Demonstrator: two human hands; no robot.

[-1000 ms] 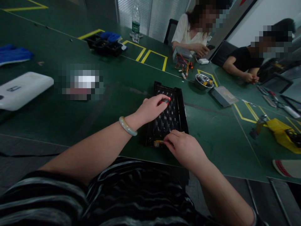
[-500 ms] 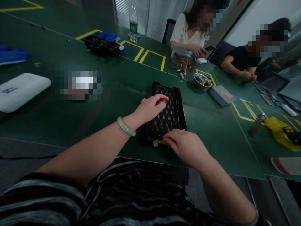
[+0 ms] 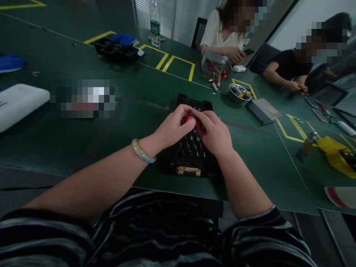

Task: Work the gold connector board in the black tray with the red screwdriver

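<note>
A black tray [image 3: 189, 150] with rows of raised shiny bumps lies on the table in front of me. Over its far half, my left hand [image 3: 174, 128] is closed around a small red-and-black object [image 3: 190, 119], mostly hidden by the fingers. My right hand [image 3: 215, 129] meets it from the other side, fingers bent inward and fingertips against those of the left. What the right fingers grip is hidden; some red shows beside them. Along the tray's near edge sits a narrow yellow-orange strip [image 3: 189, 169] with white connectors, touched by neither hand.
Beyond the tray are a metal bowl [image 3: 239, 93] of parts, a flat grey box [image 3: 263, 110] and a metal unit with coloured wires [image 3: 214, 70]. A black bin [image 3: 114, 52] and a water bottle [image 3: 155, 27] stand farther back. Two people sit across the table.
My right hand has left the strip at the tray's near edge and moved away from me to join the left. The left hand stays over the tray with the red-and-black object.
</note>
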